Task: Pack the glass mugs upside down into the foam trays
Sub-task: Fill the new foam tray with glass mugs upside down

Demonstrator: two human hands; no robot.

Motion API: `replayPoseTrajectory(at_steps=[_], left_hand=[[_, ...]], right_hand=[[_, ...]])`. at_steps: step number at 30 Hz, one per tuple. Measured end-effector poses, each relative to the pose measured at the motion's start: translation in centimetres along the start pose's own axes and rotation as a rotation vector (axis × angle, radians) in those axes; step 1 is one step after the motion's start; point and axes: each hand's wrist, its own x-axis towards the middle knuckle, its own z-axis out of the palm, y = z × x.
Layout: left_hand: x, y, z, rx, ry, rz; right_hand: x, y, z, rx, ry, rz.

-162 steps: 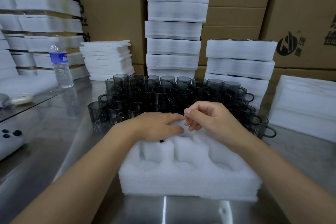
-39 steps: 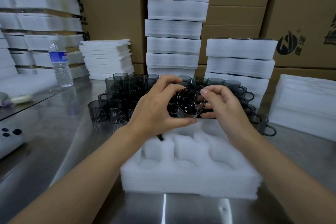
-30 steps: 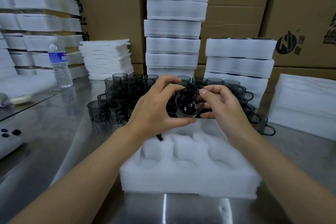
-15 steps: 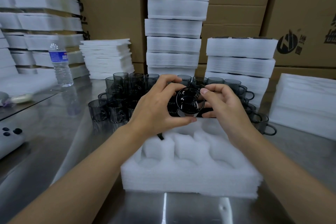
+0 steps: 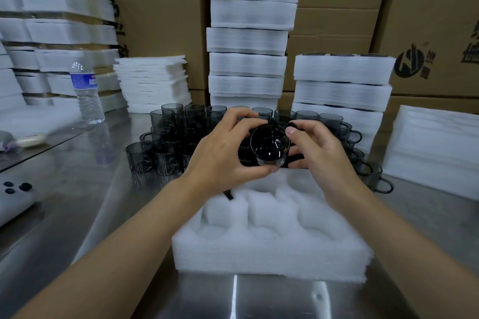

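Note:
A dark glass mug (image 5: pixel 269 146) is held up above the far edge of the white foam tray (image 5: pixel 272 248), tilted so its round end faces me. My left hand (image 5: pixel 223 155) grips it from the left, thumb under the rim and fingers over the top. My right hand (image 5: pixel 315 147) holds its right side, the fingers curled round the handle. The tray lies on the steel table in front of me, its moulded pockets showing no mugs. Behind my hands stands a cluster of upright dark mugs (image 5: pixel 166 142).
Tall stacks of foam trays (image 5: pixel 248 39) rise behind the mugs, with lower stacks at right (image 5: pixel 342 90) and flat foam sheets (image 5: pixel 153 85) at left. A water bottle (image 5: pixel 86 93) stands on the left. Cardboard boxes line the back. A foam pile (image 5: pixel 435 145) lies far right.
5.4 s ago both hands rested on the tray; they now hold a mug raised above it. Over the last second the mug has barely moved.

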Motion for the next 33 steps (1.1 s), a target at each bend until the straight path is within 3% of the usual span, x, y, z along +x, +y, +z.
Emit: replayPoseTrajectory(at_steps=[8, 24, 33], left_hand=[[-0.2, -0.5, 0.1, -0.149, -0.158, -0.062], [-0.3, -0.5, -0.3, -0.388, -0.324, -0.178], [-0.2, -0.4, 0.1, -0.427, -0.209, -0.270]], right_hand=[[0.0, 0.1, 0.2, -0.031, -0.018, -0.005], [-0.8, -0.2, -0.1, -0.372, -0.344, -0.026], [-1.1, -0.5, -0.4, -0.512, -0.431, 0.028]])
